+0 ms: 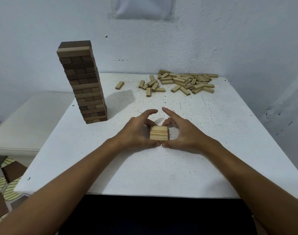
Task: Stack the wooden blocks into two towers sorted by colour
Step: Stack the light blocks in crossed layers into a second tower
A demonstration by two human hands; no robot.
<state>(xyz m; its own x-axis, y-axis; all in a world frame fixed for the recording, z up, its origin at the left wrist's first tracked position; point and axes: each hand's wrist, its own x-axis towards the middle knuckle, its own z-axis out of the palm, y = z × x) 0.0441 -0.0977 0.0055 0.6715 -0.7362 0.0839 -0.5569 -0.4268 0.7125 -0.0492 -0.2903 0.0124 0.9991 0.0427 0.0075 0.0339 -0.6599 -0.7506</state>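
A small low stack of light wooden blocks (158, 133) sits on the white table (161, 167) in the middle. My left hand (138, 131) cups its left side and my right hand (183, 133) cups its right side; the thumbs meet at the near edge, curled fingers touch the far side, and both index fingers stick out. A tall tower of dark brown blocks (84, 82) stands at the left and leans slightly. A pile of loose light blocks (180, 82) lies at the back right.
A single light block (119, 85) lies apart from the pile, behind the tower's shadow. The wall runs close behind the table. A lower white surface (29, 119) sits to the left, with a patterned floor mat (5, 185) below.
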